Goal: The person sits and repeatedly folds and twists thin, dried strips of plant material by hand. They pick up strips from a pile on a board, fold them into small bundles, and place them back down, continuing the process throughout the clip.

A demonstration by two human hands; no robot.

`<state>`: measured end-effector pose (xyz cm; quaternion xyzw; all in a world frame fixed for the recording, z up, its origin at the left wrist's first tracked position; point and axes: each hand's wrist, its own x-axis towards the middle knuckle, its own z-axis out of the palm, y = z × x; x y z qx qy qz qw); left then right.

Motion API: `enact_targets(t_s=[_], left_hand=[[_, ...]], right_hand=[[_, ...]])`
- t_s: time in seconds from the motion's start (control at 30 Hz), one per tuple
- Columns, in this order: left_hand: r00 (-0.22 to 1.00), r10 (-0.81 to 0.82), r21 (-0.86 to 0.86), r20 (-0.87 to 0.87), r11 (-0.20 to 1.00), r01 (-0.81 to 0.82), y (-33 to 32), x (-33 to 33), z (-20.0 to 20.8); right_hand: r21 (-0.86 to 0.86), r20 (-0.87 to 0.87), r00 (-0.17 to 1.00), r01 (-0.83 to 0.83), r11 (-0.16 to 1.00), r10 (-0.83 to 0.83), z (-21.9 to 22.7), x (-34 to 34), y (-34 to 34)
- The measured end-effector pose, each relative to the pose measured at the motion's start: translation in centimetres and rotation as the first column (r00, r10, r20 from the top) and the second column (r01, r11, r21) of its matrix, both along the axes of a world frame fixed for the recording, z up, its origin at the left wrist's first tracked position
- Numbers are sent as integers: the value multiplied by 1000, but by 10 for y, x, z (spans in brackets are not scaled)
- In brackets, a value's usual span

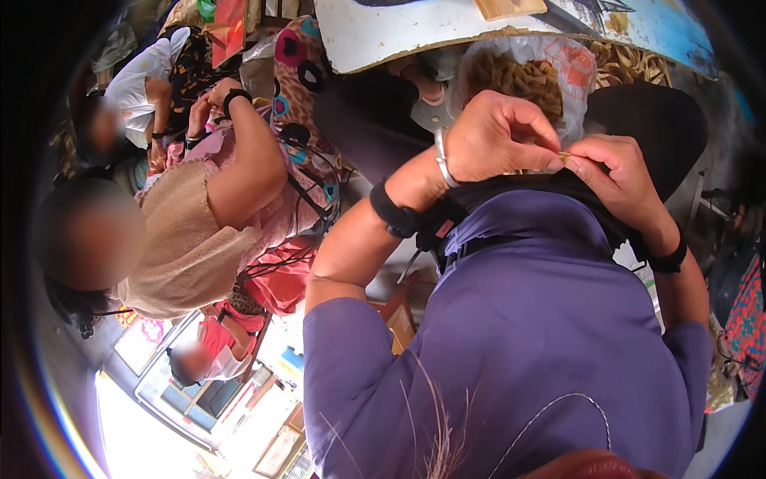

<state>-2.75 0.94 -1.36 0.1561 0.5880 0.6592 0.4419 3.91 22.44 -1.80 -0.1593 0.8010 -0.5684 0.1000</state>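
My left hand (496,137), with a silver bangle at its wrist, pinches a small yellowish-tan piece (565,156) between thumb and fingertips. My right hand (616,177) meets it there, its thumb and forefinger closed on the other end of the same piece. Fingers cover most of it, so its kind cannot be made out. Both hands are above my lap. Just beyond them a clear plastic bag (580,70) with orange-red print holds many tan, strip-like pieces (517,80).
A worn white tabletop (399,32) spans the far side, with a wooden board (511,6) on it. More tan strips (630,64) lie under its edge. To my left sits a person in a brown top (179,247); other people are beyond. A floral fabric (746,319) hangs at the right.
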Motion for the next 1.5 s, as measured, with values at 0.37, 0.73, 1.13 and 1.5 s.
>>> enact_targets(t_s=[0.37,0.73,1.13,1.5], left_hand=[[939,304,2,-161,952,-307,-2,-39,26],[848,514,-12,-133,854,-520,-15,-125,20],[860,492,-101,-138,857,-506,-15,-146,1],[832,539,-47,134,842,-538,-17,-91,22]], right_hand=[[-21,-220,965,138,990,-139,17,-53,16],[114,-438,885,225,968,-154,2,-175,20],[425,-492,871,244,872,-3,-10,-201,13],[15,-151,949,282,959,-277,28,-214,46]])
